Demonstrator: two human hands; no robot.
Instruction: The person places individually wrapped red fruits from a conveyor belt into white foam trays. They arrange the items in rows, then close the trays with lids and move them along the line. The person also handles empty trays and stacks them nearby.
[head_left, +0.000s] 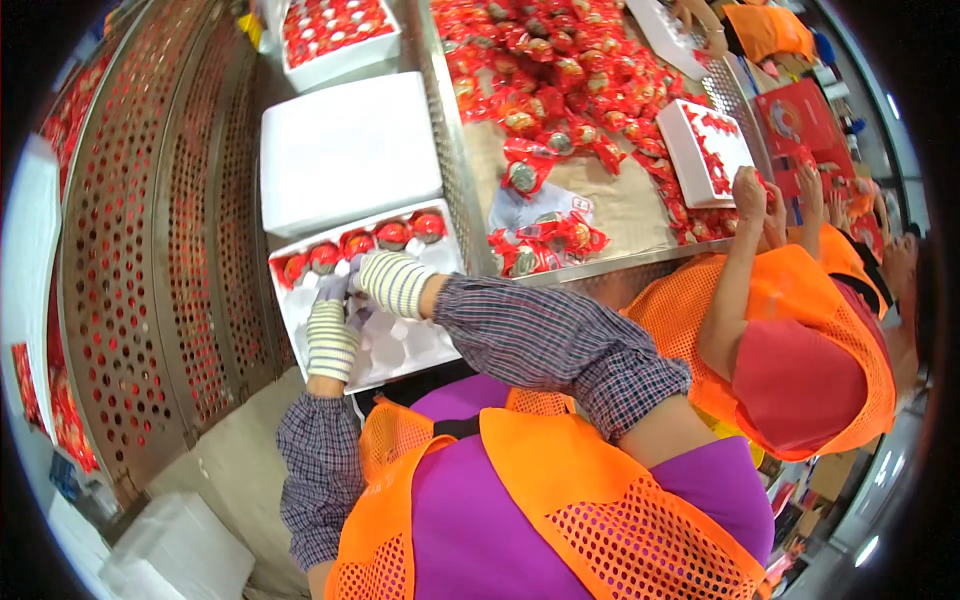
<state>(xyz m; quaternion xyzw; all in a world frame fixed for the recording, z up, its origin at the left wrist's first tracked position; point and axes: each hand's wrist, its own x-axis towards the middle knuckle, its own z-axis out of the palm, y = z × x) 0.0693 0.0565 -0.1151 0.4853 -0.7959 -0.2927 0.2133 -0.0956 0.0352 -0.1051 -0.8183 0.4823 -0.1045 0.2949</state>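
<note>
My left hand (331, 332) and my right hand (393, 283) wear striped knit gloves with greyish fingertips. Both are over a white foam tray (435, 345) with moulded round hollows. Their fingers are bent and meet just below the back row. What they hold, if anything, is hidden. Along that row sit several egg-shaped packs in shiny red wrappers, among them a red pack (393, 235) with a dark round patch. The nearer hollows that show have no packs in them. Beyond the tray, touching its back edge, lies a closed white foam box (350, 150).
A metal-edged table (625, 225) at the right bears a heap of red-wrapped packs (545, 75). Another filled foam box (345, 55) stands at the back. Perforated metal panels (140, 230) rise at the left. A co-worker in an orange vest (800, 290) works close on my right.
</note>
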